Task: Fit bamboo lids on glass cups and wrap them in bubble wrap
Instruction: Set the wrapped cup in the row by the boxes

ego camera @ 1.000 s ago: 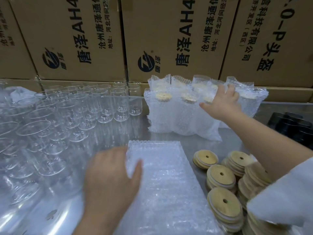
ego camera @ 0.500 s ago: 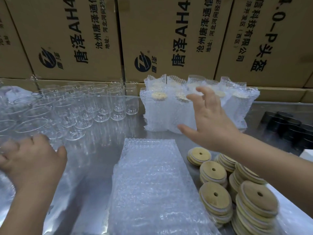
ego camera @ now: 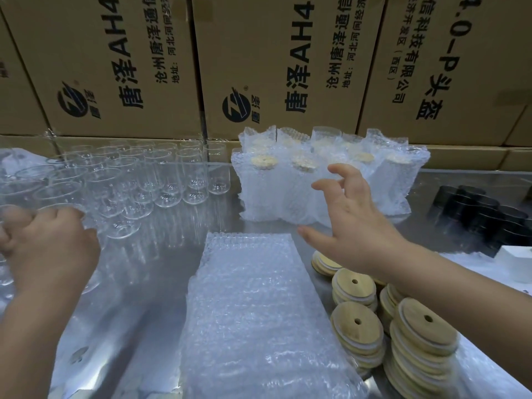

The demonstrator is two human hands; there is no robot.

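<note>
our left hand point(ego camera: 49, 249) curls its fingers round a glass cup point(ego camera: 66, 210) at the tabletop's point(ego camera: 149, 277) left edge; our right hand point(ego camera: 354, 223) hovers, fingers spread and empty, over the gap beyond the bubble wrap point(ego camera: 253, 312).

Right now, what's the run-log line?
left hand grips glass cup | right hand open, empty, above bamboo lids | bubble wrap stack untouched

Left hand point(ego camera: 49, 249) is blurred and clipped by the left edge, its fingertips lost among the glass cups point(ego camera: 161, 180), so the grip is anyone's call. The right forearm covers several bamboo lids point(ego camera: 357, 323). The bubble wrap stack point(ego camera: 259, 312) runs off the bottom edge. Dark items point(ego camera: 483, 217) far right, too murky to name.
</note>
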